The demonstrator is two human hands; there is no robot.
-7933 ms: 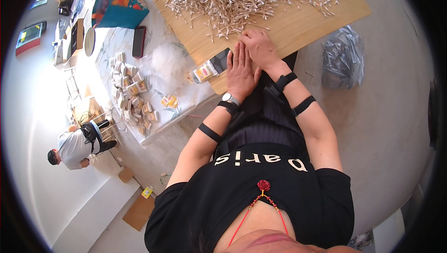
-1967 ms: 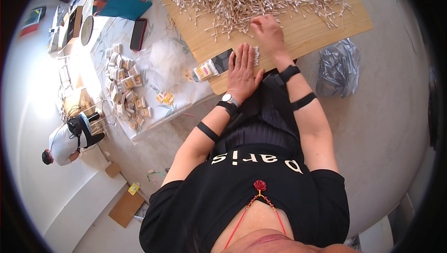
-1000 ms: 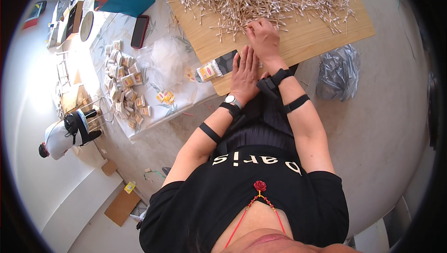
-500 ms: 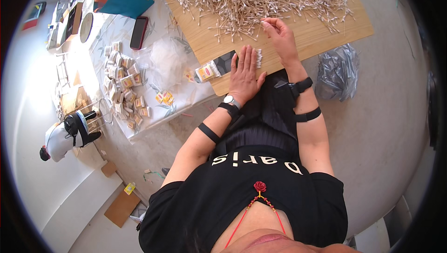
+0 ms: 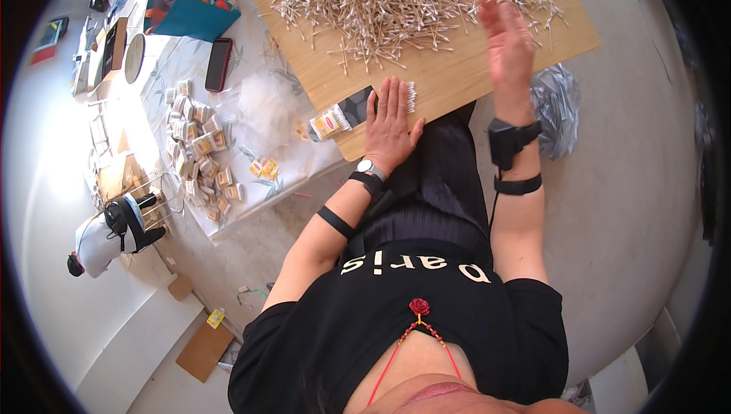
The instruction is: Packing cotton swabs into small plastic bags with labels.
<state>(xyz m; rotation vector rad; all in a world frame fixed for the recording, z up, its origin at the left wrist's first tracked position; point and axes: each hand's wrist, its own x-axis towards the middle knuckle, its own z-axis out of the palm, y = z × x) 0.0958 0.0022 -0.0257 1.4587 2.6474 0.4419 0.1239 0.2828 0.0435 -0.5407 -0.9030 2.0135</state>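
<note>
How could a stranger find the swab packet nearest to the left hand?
Find the wooden board bearing a loose heap of cotton swabs. At its near left corner, beside the left hand, lies a small yellow-and-white swab packet. It sits apart from the similar packs piled on the white tablecloth.

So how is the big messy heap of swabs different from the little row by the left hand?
The swab heap is much bigger than the little row.
The heap's swabs point every which way; the row's visible ends line up.
The left hand partly hides the row, not the heap.
Both show white tips, over the wooden board.
</note>
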